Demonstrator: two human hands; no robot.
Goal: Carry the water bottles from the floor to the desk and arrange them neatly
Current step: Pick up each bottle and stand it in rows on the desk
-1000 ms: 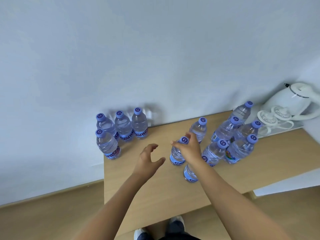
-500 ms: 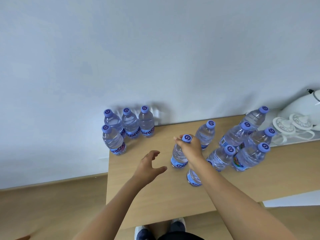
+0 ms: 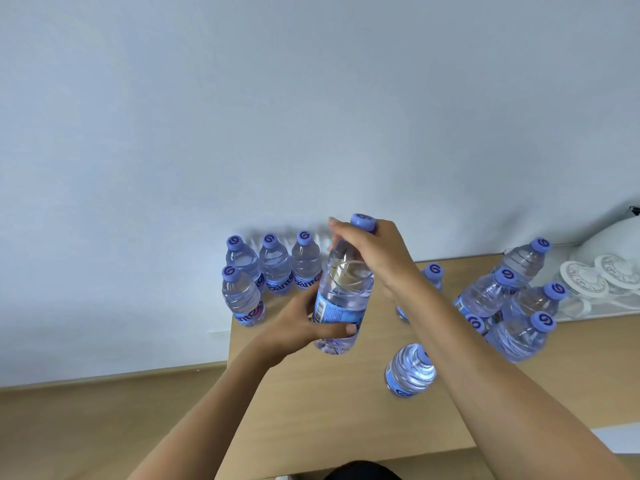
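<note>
Bottle point(image 3: 343, 289) held clear above bench point(image 3: 329, 410), right hand point(image 3: 372, 252) curled round neck under cap, left hand point(image 3: 301, 327) wrapped round label. Best lowered upright beside front-left bottle point(image 3: 242, 299), second row of grouped four, label outward. Both grips kept until base seated flat.

Head-worn view, downward over desk point(image 3: 311, 410)

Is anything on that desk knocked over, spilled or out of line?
No spill or fallen bottle shows. The four bottles at the back left corner stand in tidy rows, but the cluster on the right is bunched unevenly, and one bottle near the front stands alone. Both hands hold the lifted bottle.
</note>
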